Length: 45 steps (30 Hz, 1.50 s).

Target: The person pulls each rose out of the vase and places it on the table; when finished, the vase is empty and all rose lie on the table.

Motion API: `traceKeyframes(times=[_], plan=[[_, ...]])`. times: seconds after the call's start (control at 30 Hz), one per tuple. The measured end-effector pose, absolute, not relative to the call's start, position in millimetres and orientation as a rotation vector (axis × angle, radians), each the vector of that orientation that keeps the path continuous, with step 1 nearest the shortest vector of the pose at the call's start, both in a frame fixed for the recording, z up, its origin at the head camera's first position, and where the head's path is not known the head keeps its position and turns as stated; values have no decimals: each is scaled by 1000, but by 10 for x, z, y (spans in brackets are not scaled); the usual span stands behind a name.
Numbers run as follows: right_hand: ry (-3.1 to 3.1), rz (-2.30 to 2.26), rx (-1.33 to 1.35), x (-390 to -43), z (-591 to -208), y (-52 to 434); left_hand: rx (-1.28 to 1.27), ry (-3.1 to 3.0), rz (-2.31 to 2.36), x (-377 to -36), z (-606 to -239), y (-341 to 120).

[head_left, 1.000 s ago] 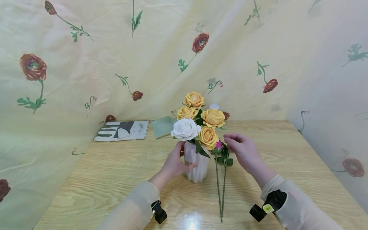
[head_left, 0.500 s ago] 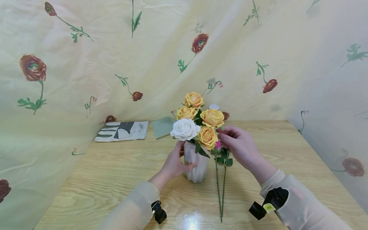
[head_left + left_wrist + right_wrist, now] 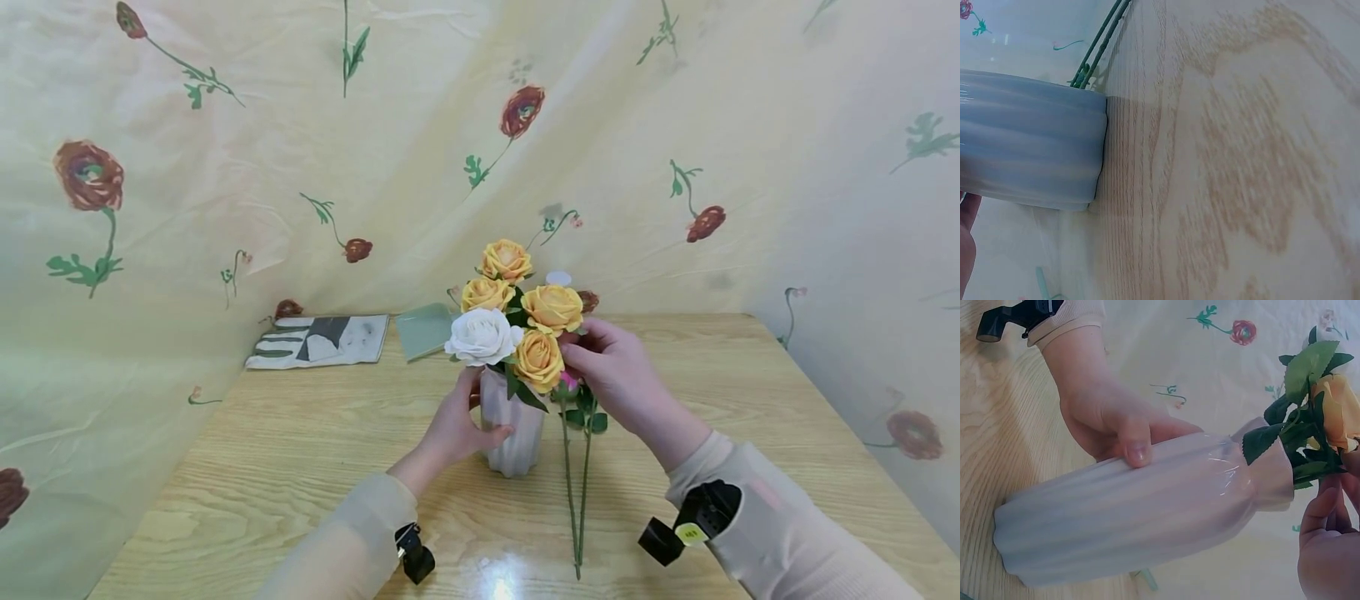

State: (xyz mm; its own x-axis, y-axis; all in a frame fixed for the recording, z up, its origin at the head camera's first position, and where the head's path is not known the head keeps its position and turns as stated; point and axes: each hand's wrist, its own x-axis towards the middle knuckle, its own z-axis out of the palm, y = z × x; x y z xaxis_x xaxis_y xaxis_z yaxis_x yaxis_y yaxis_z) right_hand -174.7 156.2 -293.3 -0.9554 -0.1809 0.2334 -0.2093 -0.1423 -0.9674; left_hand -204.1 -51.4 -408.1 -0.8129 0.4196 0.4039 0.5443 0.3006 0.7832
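Note:
A white ribbed vase [image 3: 513, 433] stands upright on the table, holding several yellow roses [image 3: 553, 308] and one white rose [image 3: 483, 337]. My left hand [image 3: 455, 421] grips the vase from its left side, thumb across the front. At the right of the bouquet, my right hand [image 3: 618, 375] has its thumb and fingers curled at the lower yellow rose [image 3: 1338, 412], pinching just under the bloom among green leaves. The right wrist view shows the left hand [image 3: 1110, 425] on the vase wall [image 3: 1129, 506] below the flared rim.
Two long green stems [image 3: 577, 500] with a magenta bloom [image 3: 568, 381] lie on the table right of the vase. A white and grey glove [image 3: 318, 342] and a pale green square [image 3: 425, 331] lie at the back left. Floral cloth hangs behind the table.
My right hand has moved left and slightly up, from beside the magenta bloom to the yellow roses, which have shifted slightly left. The left hand stays on the vase.

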Motion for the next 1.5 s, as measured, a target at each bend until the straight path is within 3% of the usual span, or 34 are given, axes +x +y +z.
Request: traceKeyframes(times=[0.27,0.47,0.73,1.5], plan=[[-1998,2338,469,-1786,-2981,1501,-867,-2471,-1550,-2021,-4042,-508],[-1904,2406,382,-1809,-3007,1429,-869,-2470,-1554,-1867,-3801,-485],[-1843,2358,307,-1878,-3004,1374,-864,-2476,-1552,-2008,-4027,-492],[-1889,2251,163,-1958,-2984,1362,-889,-2438,-1558,-2056,-4091,-489]])
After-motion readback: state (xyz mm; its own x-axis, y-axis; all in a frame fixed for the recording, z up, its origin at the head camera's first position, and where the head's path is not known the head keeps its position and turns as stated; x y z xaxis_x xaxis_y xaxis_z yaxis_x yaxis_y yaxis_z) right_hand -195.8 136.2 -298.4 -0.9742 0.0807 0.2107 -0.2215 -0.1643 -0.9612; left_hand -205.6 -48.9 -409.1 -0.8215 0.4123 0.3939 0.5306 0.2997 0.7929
